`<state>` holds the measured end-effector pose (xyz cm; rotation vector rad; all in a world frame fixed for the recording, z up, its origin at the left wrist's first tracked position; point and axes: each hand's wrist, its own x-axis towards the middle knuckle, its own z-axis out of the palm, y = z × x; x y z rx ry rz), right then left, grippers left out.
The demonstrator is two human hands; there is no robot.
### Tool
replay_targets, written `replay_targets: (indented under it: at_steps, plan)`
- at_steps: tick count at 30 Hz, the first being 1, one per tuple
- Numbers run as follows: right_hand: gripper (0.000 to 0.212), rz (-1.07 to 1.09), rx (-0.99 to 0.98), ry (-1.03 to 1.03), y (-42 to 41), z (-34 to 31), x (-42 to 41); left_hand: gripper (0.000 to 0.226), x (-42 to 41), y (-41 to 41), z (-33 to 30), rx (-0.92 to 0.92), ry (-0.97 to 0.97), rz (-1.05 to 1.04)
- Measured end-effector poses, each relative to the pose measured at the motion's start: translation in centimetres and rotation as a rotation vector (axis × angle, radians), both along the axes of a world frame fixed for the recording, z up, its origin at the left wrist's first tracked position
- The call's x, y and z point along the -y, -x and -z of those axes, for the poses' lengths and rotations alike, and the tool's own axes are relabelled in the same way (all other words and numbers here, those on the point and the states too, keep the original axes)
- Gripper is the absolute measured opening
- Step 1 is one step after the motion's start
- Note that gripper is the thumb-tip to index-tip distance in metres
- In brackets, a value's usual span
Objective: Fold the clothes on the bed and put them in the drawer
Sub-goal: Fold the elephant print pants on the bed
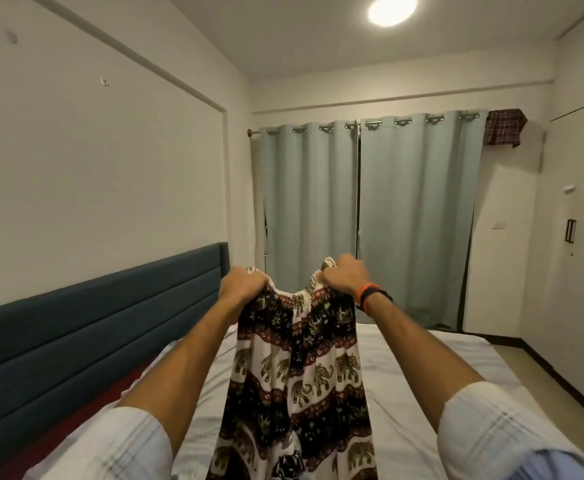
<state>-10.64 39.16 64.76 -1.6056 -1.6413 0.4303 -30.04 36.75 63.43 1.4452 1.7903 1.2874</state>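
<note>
Pale curtains [370, 216] hang beyond the bed [405, 393], whose white sheet runs along a blue headboard [93, 327]. Both arms are raised over it: the left hand [240, 284] and right hand [346, 277] each grip the gathered top edge, probably a waistband, of an elephant-print garment [297, 375] hanging above the bed's middle.

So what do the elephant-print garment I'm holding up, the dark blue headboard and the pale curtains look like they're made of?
The black-and-white elephant-print garment, gripped at its gathered top by the left hand and right hand, looks like thin woven fabric, matte, hanging in soft folds. The dark teal padded headboard seems upholstered cloth, with stitched horizontal channels. The pale blue-grey curtains look like heavier matte fabric with metal eyelets.
</note>
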Motion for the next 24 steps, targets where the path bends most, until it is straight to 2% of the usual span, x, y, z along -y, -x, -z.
replay_targets:
  at_steps: [3,9,14,18,22,24]
  plan:
    - [0.021,-0.071,-0.025,-0.012,1.4,0.0,0.1,0.020,0.2,-0.8,0.2,0.057,-0.066,0.054]
    - [0.016,-0.114,-0.076,-0.082,3.2,0.8,0.1,0.030,1.0,-2.5,0.2,0.006,-0.141,0.045]
    - [0.004,-0.118,-0.180,-0.088,3.7,1.6,0.5,0.020,1.8,-2.7,0.5,-0.031,-0.136,0.054]
    - [0.011,-0.107,-0.272,-0.093,4.0,2.1,1.0,0.015,2.4,-2.9,1.0,-0.056,-0.124,0.040]
    - [0.006,-0.156,-0.243,-0.074,4.0,2.5,1.1,0.015,2.5,-2.9,1.2,-0.013,-0.135,0.036]
    - [0.010,-0.185,-0.225,-0.079,3.7,2.9,1.1,0.016,2.5,-2.7,1.4,0.057,-0.132,0.045]
